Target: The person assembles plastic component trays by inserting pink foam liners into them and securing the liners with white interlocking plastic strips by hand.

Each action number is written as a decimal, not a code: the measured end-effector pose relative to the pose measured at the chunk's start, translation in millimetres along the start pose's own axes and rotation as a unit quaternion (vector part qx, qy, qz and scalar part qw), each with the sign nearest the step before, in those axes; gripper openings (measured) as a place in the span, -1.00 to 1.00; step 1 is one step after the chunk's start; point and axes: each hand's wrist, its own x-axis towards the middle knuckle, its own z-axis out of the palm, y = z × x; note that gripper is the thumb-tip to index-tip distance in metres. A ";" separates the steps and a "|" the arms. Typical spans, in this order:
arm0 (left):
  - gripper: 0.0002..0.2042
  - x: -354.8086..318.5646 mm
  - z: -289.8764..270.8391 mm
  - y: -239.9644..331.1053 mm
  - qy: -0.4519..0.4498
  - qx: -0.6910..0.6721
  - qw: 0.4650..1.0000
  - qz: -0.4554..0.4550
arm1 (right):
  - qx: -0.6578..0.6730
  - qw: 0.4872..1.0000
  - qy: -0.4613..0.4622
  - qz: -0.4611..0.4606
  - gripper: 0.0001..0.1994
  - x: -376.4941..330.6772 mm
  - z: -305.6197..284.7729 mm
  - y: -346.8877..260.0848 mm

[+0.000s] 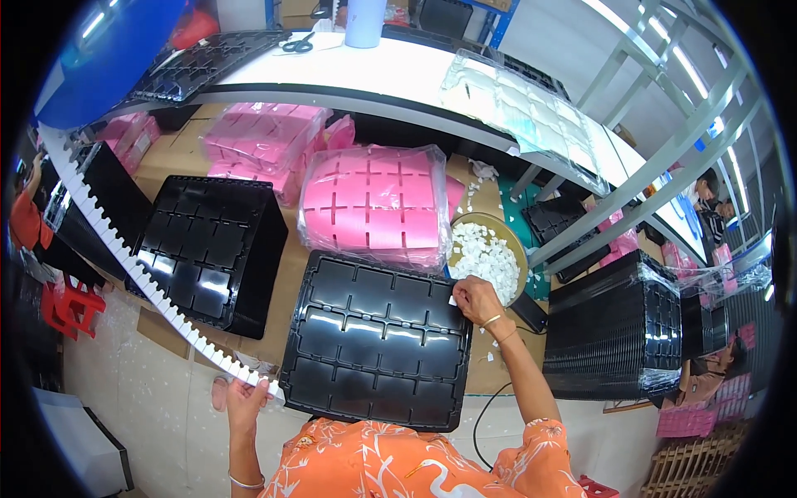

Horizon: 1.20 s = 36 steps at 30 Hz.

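Observation:
My left hand (243,404) pinches the lower end of a long white notched strip (137,270), which curves down from the upper left beside the tray's left corner. A black plastic tray (378,336) with several shallow compartments lies in front of my body. At the tray's right edge my right hand (476,300) is closed, fingertips pressed together on a small white piece (452,301). Just beyond that hand stands a round yellowish bowl (525,264) holding many small white pieces (484,253).
A pink divider pack (374,199) in clear film lies beyond the tray. Black tray stacks stand left (203,249) and right (610,332). A white bench (324,66) crosses the back, with scissors (299,43) on it. Grey metal posts (643,158) rise at right; people are farther off.

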 end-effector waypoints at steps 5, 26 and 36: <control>-0.85 1.5 11.6 2.6 -0.023 0.012 1.000 -0.013 | 0.016 1.000 0.002 -0.004 -0.94 0.9 -2.6 -4.2; -0.84 -0.4 34.7 21.0 -0.087 -0.020 0.995 -0.032 | 0.581 0.766 -0.275 0.010 -0.85 -77.8 113.2 -174.2; -0.82 -6.3 32.0 27.7 -0.129 -0.081 0.988 -0.020 | 0.554 0.781 -0.287 -0.008 -0.81 -31.1 146.6 -213.8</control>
